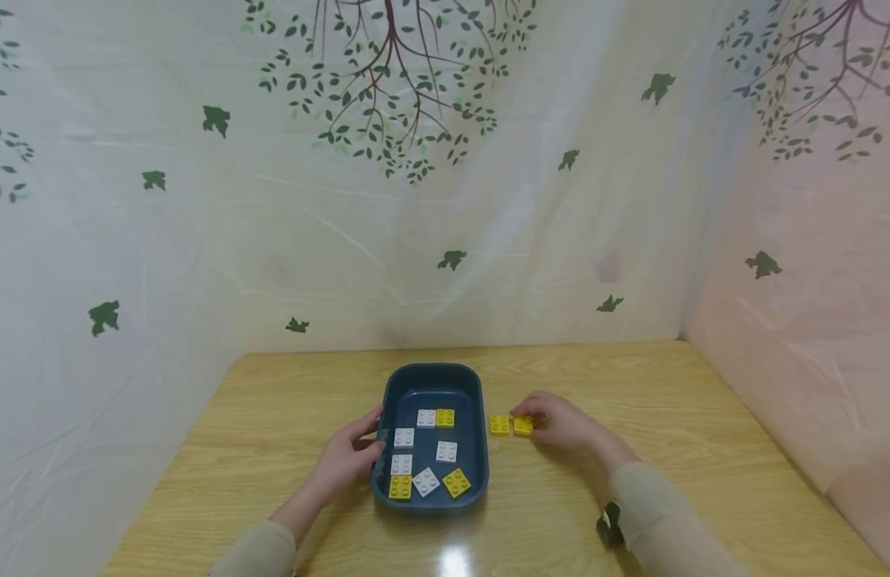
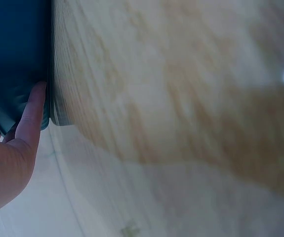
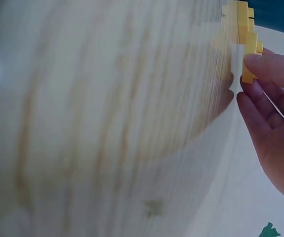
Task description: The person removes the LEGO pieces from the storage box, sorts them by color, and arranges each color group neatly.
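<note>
A dark blue tray [image 1: 432, 508] stands on the table with several white toy bricks [image 1: 447, 451] and three yellow toy bricks [image 1: 457, 482] in it. My left hand [image 1: 349, 450] rests against the tray's left side. In the left wrist view, a straight digit [image 2: 32, 111] of that hand lies along the outer wall of the tray [image 2: 16, 44]. To the right of the tray, my right hand [image 1: 560, 421] pinches a yellow toy brick [image 1: 522, 425] between thumb and fingers, low at the tabletop. Another yellow brick [image 1: 498, 425] lies between it and the tray.
The wooden table [image 1: 596, 369] runs back to a pale curtain [image 1: 488, 304] printed with branches and leaves. A similar curtain hangs along the right side. Something small and dark [image 1: 610, 525] sits at the right wrist, by the sleeve [image 1: 650, 505].
</note>
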`<state>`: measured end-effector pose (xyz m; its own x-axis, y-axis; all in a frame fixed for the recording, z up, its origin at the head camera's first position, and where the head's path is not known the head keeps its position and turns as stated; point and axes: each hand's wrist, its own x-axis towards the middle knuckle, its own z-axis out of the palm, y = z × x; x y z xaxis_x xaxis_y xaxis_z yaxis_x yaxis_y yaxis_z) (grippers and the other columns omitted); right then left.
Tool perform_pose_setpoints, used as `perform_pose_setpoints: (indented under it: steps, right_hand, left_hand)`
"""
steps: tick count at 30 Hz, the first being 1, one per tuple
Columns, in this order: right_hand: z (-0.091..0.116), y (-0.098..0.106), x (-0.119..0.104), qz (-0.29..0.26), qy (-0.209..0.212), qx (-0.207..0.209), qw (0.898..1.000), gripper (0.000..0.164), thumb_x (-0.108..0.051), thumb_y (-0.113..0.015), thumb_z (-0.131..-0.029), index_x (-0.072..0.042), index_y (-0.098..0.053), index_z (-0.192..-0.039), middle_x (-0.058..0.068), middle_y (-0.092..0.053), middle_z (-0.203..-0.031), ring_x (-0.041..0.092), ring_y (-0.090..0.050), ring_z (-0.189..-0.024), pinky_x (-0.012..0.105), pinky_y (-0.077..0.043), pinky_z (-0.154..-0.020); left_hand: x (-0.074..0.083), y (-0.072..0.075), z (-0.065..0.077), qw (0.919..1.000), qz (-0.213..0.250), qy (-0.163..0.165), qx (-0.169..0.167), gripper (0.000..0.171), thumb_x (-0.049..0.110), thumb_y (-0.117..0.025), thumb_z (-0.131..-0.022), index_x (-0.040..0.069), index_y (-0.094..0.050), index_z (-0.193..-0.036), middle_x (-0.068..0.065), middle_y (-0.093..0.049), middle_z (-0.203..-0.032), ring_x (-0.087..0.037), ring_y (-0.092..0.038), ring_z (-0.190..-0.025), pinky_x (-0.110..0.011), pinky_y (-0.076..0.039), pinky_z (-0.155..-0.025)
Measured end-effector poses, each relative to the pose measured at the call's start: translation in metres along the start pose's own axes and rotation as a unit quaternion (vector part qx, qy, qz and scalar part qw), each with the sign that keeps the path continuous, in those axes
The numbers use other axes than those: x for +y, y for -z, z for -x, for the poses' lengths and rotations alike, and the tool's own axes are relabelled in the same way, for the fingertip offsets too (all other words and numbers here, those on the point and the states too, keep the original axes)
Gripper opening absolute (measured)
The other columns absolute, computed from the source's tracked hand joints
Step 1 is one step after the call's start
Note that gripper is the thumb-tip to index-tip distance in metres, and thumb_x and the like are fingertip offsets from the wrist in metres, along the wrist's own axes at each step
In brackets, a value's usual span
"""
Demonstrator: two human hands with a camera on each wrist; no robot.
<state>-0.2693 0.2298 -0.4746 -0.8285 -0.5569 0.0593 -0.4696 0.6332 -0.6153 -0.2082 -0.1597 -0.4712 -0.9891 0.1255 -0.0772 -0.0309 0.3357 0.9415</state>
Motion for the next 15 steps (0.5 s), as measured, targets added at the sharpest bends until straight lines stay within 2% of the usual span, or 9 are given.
perform_pose_setpoints:
  steps: [15]
  right_hand:
    - [-0.0016,-0.0009,0.0012,0.013,-0.008,-0.003,1.0,0.038,0.007,-0.069,-0.084,-0.012,-0.069,-0.118,-0.001,-0.063,-0.115,0.021,-0.058,-0.108,0.046,-0.049,-0.096]
  left_hand:
    - [0.0001,-0.0001,-0.0003,1.0,0.002,0.003,0.0,0.061,0.008,-0.063,-0.094,0.018,-0.045,-0.151,-0.018,-0.048,-0.146,-0.034,-0.058,-0.117,-0.041,-0.057,-0.085]
